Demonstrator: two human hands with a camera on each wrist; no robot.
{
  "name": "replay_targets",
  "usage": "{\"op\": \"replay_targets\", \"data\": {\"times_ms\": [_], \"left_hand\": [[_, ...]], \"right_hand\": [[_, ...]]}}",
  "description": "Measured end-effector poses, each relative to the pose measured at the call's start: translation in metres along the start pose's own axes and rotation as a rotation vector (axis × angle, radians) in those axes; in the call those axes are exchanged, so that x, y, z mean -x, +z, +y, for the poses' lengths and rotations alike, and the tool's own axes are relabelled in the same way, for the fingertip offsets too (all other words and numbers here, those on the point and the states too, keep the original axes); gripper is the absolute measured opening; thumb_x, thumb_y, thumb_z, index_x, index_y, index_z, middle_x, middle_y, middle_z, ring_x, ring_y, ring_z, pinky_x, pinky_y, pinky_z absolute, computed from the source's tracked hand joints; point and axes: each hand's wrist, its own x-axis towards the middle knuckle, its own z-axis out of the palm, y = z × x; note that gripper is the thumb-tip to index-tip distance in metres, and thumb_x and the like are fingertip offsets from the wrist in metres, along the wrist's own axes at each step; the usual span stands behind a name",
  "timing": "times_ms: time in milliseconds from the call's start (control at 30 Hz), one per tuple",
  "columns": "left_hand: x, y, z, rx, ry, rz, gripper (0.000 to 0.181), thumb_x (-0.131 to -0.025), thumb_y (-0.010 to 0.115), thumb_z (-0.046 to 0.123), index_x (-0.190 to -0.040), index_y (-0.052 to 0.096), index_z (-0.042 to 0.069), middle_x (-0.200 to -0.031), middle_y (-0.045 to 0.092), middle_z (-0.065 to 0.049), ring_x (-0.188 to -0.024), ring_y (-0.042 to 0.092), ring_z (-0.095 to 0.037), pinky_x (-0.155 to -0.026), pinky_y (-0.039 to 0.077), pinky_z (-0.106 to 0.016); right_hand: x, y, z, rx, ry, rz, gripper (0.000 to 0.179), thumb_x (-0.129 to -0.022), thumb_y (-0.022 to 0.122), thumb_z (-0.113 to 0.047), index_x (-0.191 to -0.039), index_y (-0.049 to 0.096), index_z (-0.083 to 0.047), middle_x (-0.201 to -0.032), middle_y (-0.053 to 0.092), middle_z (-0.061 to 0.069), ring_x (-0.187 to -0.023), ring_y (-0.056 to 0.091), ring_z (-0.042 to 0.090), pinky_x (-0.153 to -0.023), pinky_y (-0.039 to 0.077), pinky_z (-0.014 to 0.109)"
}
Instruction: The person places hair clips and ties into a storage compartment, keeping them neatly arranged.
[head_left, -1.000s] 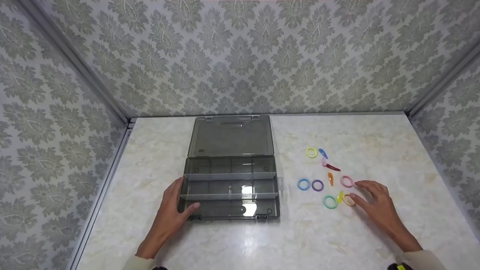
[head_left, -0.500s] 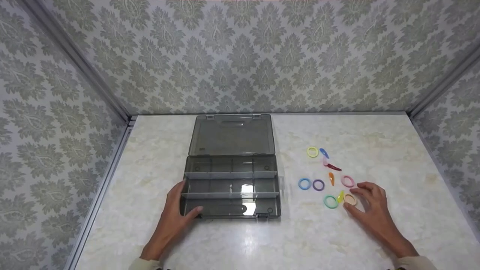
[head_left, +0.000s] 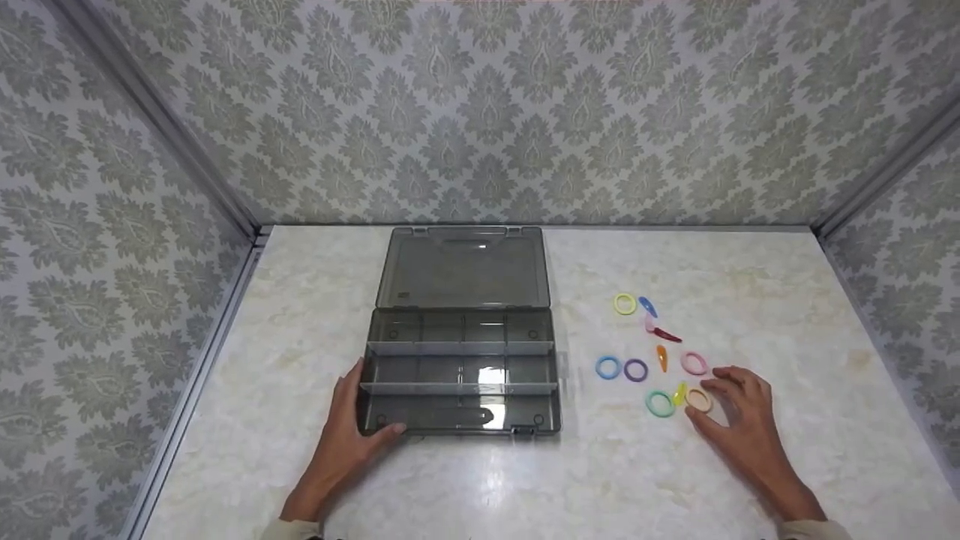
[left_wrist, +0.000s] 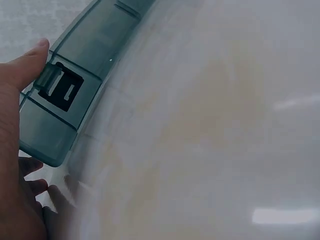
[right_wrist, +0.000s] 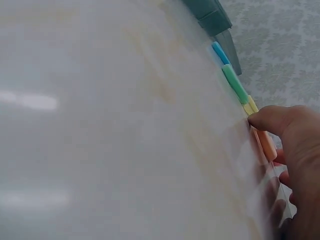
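My left hand (head_left: pixel 349 420) holds the near left corner of a smoky grey plastic organizer box (head_left: pixel 463 373), thumb on its front edge and fingers along its left side. The box's lid (head_left: pixel 463 268) lies folded back, and two pale dividers split the box into rows. In the left wrist view, the thumb is at the black latch (left_wrist: pixel 62 87). My right hand (head_left: pixel 746 424) spans a peach hair tie (head_left: pixel 698 400), with the thumb at its near edge and fingertips at its far edge. The tie lies flat on the table. Beside it are a yellow hair clip (head_left: pixel 679 394) and a green hair tie (head_left: pixel 660 404).
Farther back lie a pink hair tie (head_left: pixel 694 364), an orange clip (head_left: pixel 661 358), a dark red clip (head_left: pixel 667 335), a blue clip (head_left: pixel 647 307) and a yellow hair tie (head_left: pixel 624 304). Blue (head_left: pixel 608 367) and purple (head_left: pixel 636 370) ties lie nearer the box. Patterned walls (head_left: pixel 487 120) enclose the table.
My right thumb and fingers have closed in around the peach hair tie. My left thumb has slid from over the box's front compartment to its front edge.
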Motion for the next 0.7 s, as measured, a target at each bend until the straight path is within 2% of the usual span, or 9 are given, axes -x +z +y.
{"op": "replay_targets", "data": {"times_ms": [133, 367, 433, 567, 700], "left_hand": [[0.0019, 0.0001, -0.0013, 0.003, 0.009, 0.014, 0.123, -0.088, 0.093, 0.044, -0.177, 0.015, 0.01, -0.181, 0.02, -0.019, -0.168, 0.015, -0.042, -0.138, 0.003, -0.059], [0.0052, -0.0007, 0.0022, -0.002, -0.08, -0.009, 0.124, -0.088, 0.093, 0.048, -0.177, 0.014, 0.013, -0.181, 0.013, -0.025, -0.167, 0.001, -0.054, -0.133, 0.009, -0.072], [0.0057, -0.0009, 0.0027, 0.004, -0.097, -0.01, 0.123, -0.088, 0.093, 0.048, -0.177, 0.015, 0.015, -0.181, 0.013, -0.025, -0.167, -0.001, -0.054, -0.132, 0.01, -0.073], [0.0048, -0.0001, 0.0013, 0.007, -0.099, -0.002, 0.123, -0.087, 0.093, 0.049, -0.178, 0.016, 0.019, -0.182, 0.015, -0.021, -0.168, -0.003, -0.052, -0.132, 0.011, -0.074], [0.0039, 0.0, -0.0003, 0.007, -0.095, 0.003, 0.122, -0.087, 0.093, 0.049, -0.178, 0.017, 0.02, -0.182, 0.017, -0.019, -0.167, -0.005, -0.052, -0.13, 0.012, -0.077]], "right_hand": [[0.0002, 0.0023, -0.0021, 0.024, 0.016, 0.006, 0.045, -0.081, 0.098, -0.006, -0.12, 0.076, -0.002, -0.143, 0.057, 0.018, -0.142, 0.037, 0.042, -0.117, 0.029, 0.054], [0.0022, 0.0051, -0.0016, 0.023, 0.02, 0.03, 0.04, -0.08, 0.096, -0.001, -0.114, 0.075, 0.0, -0.142, 0.058, 0.019, -0.141, 0.039, 0.042, -0.12, 0.028, 0.047], [0.0017, 0.0054, -0.0017, 0.021, 0.02, 0.031, 0.038, -0.08, 0.096, 0.0, -0.111, 0.075, 0.0, -0.141, 0.059, 0.02, -0.14, 0.04, 0.042, -0.119, 0.028, 0.051], [-0.0009, 0.0036, -0.0036, 0.016, 0.031, 0.025, 0.035, -0.08, 0.095, 0.0, -0.108, 0.075, 0.0, -0.14, 0.06, 0.02, -0.139, 0.04, 0.043, -0.116, 0.029, 0.056], [-0.0071, 0.0021, -0.0091, 0.0, 0.036, 0.04, 0.034, -0.08, 0.095, 0.001, -0.107, 0.075, 0.002, -0.135, 0.063, 0.021, -0.137, 0.043, 0.043, -0.114, 0.031, 0.057]]}}
